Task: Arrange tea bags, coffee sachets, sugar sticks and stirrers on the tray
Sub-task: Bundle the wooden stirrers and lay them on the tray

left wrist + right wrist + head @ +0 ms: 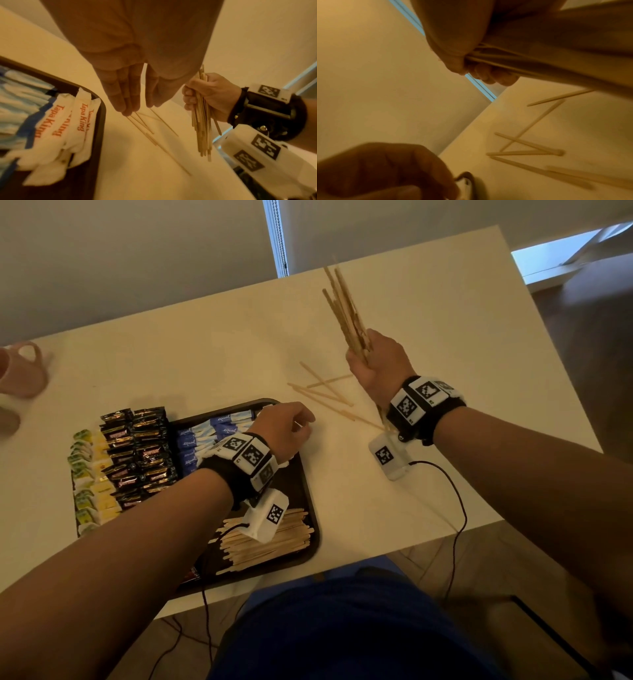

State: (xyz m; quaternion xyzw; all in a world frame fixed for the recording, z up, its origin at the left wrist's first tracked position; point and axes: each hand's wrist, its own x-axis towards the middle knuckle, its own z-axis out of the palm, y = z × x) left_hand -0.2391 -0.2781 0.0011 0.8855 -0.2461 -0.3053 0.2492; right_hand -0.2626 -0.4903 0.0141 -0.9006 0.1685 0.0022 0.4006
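Observation:
A dark tray (297, 484) lies at the table's front left. It holds yellow-green tea bags (85, 474), black coffee sachets (140, 453), blue sugar sachets (198, 436), white sugar sticks (56, 128) and a heap of wooden stirrers (267, 542) at its near end. My left hand (301, 424) hovers over the tray's far right corner, empty, with its fingertips (126, 112) near several loose stirrers (325, 393) on the table. My right hand (363, 350) grips a bundle of stirrers (342, 302) upright above the table, right of the loose ones.
A pink mug (24, 371) stands at the far left of the white table (445, 337). A black cable (459, 508) runs from my right wrist over the table's near edge. The wall lies just behind the table.

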